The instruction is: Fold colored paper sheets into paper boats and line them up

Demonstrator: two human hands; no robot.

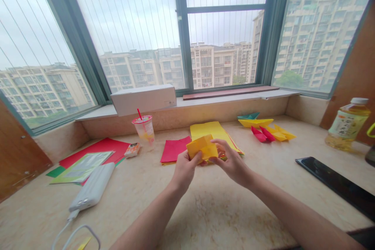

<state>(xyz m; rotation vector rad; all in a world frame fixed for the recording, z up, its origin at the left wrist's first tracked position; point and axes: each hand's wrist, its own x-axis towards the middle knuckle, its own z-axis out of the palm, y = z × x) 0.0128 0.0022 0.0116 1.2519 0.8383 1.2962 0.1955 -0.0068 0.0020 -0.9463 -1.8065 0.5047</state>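
One folded orange-yellow paper (208, 147) is held up in both hands just above the tabletop (202, 215), at the centre of the dial, with twelve toward the window. The left hand (186, 168) pinches its lower left, thumb flat on the near face; the right hand (233, 162) grips the right side, forefinger on the upper edge and thumb at the lower corner. Fingers behind the sheet are partly hidden. To fold well, I would line up the edges before pressing, let one hand anchor the layers and run a thumb firmly along each crease.

Close by lie two paper stacks, their sheets too tight to count: a crimson stack (175, 150) at nine o'clock and a yellow stack (208, 128) around twelve to one. Toward two o'clock sit two paper boats, one green boat (248, 116) and one yellow boat (256, 122); nearer three are folded red paper (263, 134) and folded yellow paper (283, 133), whether one piece or two each I cannot tell.

Farther out: one drink bottle (347, 127) near three, one black smartphone (334, 183) just past it, one straw cup (145, 129) between nine and ten, and one white power bank (93, 185) between eight and nine.
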